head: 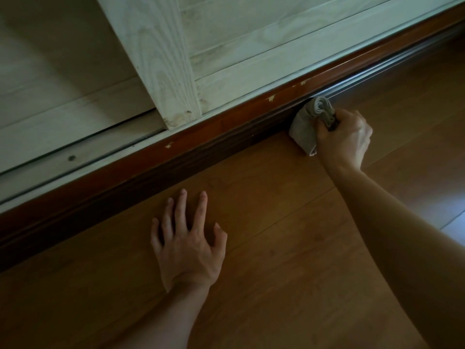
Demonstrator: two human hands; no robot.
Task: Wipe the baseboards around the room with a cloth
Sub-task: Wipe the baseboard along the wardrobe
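Observation:
A dark reddish-brown baseboard (191,157) runs diagonally from lower left to upper right, with small chipped spots along its top edge. My right hand (344,137) grips a bunched grey cloth (308,124) and holds it against the baseboard's face just above the floor. My left hand (187,245) lies flat on the wooden floor with fingers spread, a short way in front of the baseboard and to the left of the cloth.
Above the baseboard stand pale whitewashed wood sliding panels (161,59) on a metal track (83,149). The brown laminate floor (289,248) fills the lower half, with a bright patch of light at the right edge (450,215).

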